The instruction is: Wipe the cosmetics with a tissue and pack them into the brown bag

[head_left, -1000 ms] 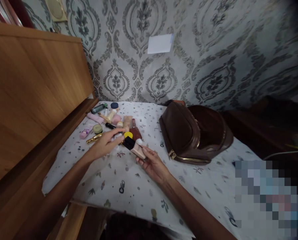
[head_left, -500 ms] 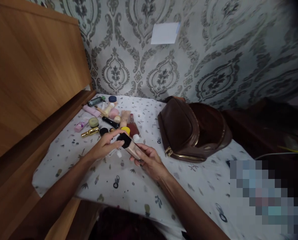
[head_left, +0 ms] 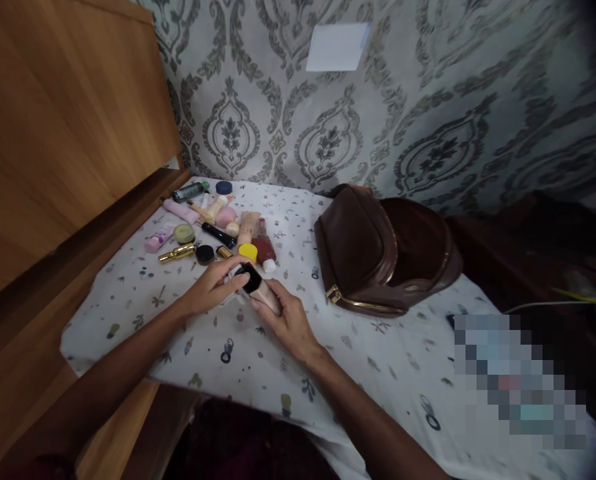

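Between my hands, above the near side of the table, is a beige foundation bottle (head_left: 265,297) with a black cap, held at a tilt. My right hand (head_left: 291,320) wraps around its beige body. My left hand (head_left: 213,285) is closed at the cap end, its thumb lying on the black cap. Something white, perhaps a cloth or tissue, shows partly under my left fingers; the hand hides most of it. Just beyond are a yellow-lidded jar (head_left: 248,253), a reddish-brown bottle (head_left: 265,248) with a white cap, and a round black lid or jar (head_left: 205,254).
Several cosmetics lie at the back left, including a gold tube (head_left: 177,253), a black tube (head_left: 219,235) and a pink sponge (head_left: 225,216). A brown leather backpack (head_left: 358,253) lies to the right. A wooden cabinet (head_left: 73,100) borders the left; patterned wallpaper stands behind.
My right hand has shifted its grip around the bottle, now showing more of its back. The left thumb stays on the cap. The whole view has shifted slightly.
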{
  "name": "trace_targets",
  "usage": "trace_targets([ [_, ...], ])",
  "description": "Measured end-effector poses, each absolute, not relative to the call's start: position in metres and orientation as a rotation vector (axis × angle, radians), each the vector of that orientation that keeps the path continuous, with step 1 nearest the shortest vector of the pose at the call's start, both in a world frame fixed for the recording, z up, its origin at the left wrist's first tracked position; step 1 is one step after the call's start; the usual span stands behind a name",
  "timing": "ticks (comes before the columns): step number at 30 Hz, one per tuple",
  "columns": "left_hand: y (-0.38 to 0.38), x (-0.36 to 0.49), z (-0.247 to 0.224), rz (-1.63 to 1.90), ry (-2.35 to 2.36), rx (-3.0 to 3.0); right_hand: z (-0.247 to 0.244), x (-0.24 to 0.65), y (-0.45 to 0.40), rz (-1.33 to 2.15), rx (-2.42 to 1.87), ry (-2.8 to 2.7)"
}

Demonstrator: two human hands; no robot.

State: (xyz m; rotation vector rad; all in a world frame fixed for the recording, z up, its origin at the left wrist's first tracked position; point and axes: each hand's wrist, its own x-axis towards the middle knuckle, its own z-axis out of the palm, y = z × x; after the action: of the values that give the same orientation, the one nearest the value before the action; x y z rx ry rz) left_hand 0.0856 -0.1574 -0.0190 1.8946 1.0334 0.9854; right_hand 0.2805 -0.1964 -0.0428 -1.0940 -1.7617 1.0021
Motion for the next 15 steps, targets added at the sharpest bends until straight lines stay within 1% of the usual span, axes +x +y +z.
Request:
trace_targets([
  [4, -0.155, 0.082, -0.022, 1.084, 1.029, 1.809, -0.042, 0.280, -0.197, 0.859, -1.161, -1.785],
  [9, -0.153, 0.075, -0.020, 1.122, 1.002, 1.650, -0.040, 0.278, -0.197, 0.957, -1.132, -1.773],
  [15, -0.155, 0.081, -0.021, 1.041, 1.020, 1.745, -0.042, 0.278, -0.197, 0.982, -1.140, -1.734],
])
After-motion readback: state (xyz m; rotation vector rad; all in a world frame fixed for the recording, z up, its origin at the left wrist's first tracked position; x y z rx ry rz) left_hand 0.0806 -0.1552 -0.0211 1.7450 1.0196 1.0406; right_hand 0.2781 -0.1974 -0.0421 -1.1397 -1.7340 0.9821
